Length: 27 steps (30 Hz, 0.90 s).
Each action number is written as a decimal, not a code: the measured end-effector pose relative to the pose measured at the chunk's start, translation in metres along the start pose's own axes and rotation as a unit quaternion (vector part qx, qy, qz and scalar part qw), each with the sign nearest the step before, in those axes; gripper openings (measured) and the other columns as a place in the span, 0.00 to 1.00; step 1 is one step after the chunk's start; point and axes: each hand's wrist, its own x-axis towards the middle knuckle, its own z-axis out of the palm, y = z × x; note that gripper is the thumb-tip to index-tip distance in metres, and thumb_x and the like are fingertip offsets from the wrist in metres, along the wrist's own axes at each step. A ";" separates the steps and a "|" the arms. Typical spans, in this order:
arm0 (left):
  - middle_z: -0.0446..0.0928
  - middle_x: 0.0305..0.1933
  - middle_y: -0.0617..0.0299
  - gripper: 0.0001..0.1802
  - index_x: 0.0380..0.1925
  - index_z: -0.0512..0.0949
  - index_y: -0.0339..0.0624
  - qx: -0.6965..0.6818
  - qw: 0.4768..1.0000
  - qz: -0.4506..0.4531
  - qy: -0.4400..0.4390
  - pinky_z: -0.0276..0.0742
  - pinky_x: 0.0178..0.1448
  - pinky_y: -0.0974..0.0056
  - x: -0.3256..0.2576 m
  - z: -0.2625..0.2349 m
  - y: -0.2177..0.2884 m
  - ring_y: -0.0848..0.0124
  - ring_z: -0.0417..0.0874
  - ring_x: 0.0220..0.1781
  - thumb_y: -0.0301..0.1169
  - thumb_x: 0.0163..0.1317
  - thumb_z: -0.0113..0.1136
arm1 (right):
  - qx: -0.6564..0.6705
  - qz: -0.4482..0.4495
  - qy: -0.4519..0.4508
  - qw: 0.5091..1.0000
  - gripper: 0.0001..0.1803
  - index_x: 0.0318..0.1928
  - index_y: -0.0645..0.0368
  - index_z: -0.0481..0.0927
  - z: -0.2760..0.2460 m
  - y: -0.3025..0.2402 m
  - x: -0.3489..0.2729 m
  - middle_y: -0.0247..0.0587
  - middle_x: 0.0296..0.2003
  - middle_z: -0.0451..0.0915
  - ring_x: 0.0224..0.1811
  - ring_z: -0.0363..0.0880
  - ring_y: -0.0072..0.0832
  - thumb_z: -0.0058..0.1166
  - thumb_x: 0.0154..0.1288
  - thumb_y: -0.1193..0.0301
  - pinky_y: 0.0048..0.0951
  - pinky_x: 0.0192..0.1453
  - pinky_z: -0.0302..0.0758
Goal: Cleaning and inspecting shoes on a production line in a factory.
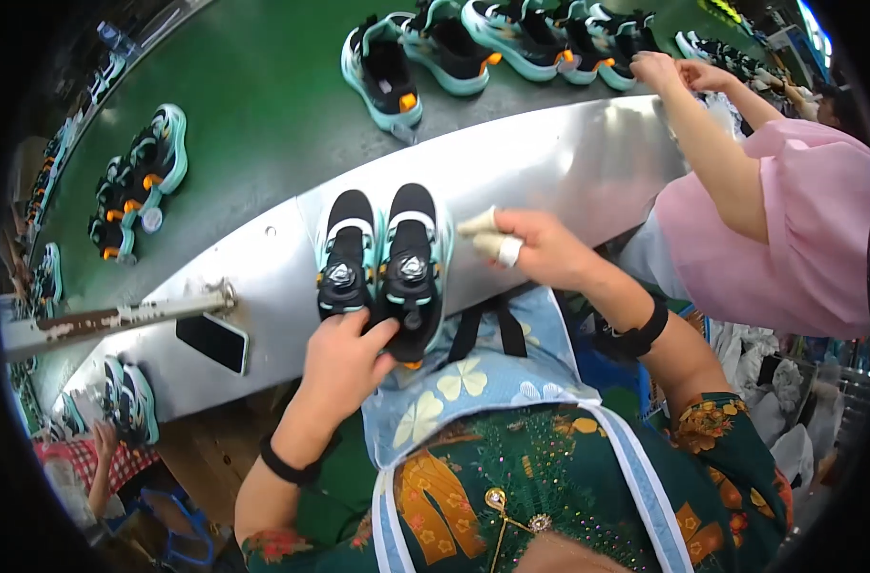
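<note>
A pair of black and mint-green sneakers (385, 258) with round dial fasteners stands side by side on the silver metal ledge (568, 162) in front of me. My left hand (344, 358) grips the heels of both shoes from below. My right hand (535, 250) hovers just right of the pair, its fingertips wrapped in pale tape, fingers spread and holding nothing.
A green conveyor belt (253, 105) carries more pairs of the same sneakers (387, 72), some at the far left. A co-worker in a pink top (788, 229) reaches to the belt at the right. A dark phone (213, 341) lies on the ledge beside a metal bar (120, 318).
</note>
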 end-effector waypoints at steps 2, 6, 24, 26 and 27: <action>0.74 0.32 0.55 0.16 0.38 0.80 0.46 -0.063 0.996 -0.048 0.048 0.75 0.39 0.54 0.006 -0.023 -0.011 0.55 0.79 0.35 0.28 0.44 0.66 | -0.060 0.018 -0.015 0.998 0.15 0.55 0.56 0.80 -0.008 -0.006 0.007 0.28 0.37 0.79 0.36 0.74 0.15 0.52 0.72 0.68 0.20 0.42 0.73; 0.75 0.31 0.53 0.15 0.37 0.80 0.43 0.004 0.988 -0.038 0.148 0.74 0.41 0.54 0.061 -0.067 -0.071 0.53 0.79 0.36 0.23 0.46 0.60 | 0.002 0.037 0.000 0.999 0.16 0.56 0.55 0.79 -0.052 -0.005 0.035 0.29 0.37 0.80 0.35 0.74 0.15 0.54 0.70 0.68 0.21 0.41 0.73; 0.77 0.38 0.44 0.14 0.43 0.73 0.42 -0.075 0.987 -0.064 0.126 0.74 0.46 0.52 0.204 -0.013 -0.068 0.46 0.78 0.44 0.33 0.59 0.61 | -0.366 -0.107 0.098 0.919 0.14 0.38 0.55 0.82 -0.077 -0.021 0.119 0.48 0.28 0.82 0.31 0.82 0.42 0.65 0.57 0.60 0.37 0.35 0.75; 0.76 0.35 0.48 0.09 0.39 0.74 0.39 -0.119 0.992 -0.008 0.029 0.74 0.43 0.55 0.151 -0.044 -0.042 0.50 0.78 0.37 0.26 0.58 0.58 | -0.349 -0.053 0.037 0.935 0.13 0.38 0.54 0.82 -0.054 -0.029 0.057 0.47 0.28 0.81 0.30 0.82 0.43 0.64 0.56 0.62 0.37 0.35 0.76; 0.76 0.36 0.49 0.10 0.40 0.75 0.39 -0.118 0.993 -0.003 -0.013 0.73 0.44 0.56 0.121 -0.052 -0.031 0.51 0.77 0.38 0.25 0.57 0.58 | -0.337 -0.081 0.031 0.937 0.13 0.37 0.54 0.82 -0.036 -0.028 0.029 0.46 0.27 0.81 0.30 0.82 0.43 0.64 0.56 0.61 0.38 0.35 0.77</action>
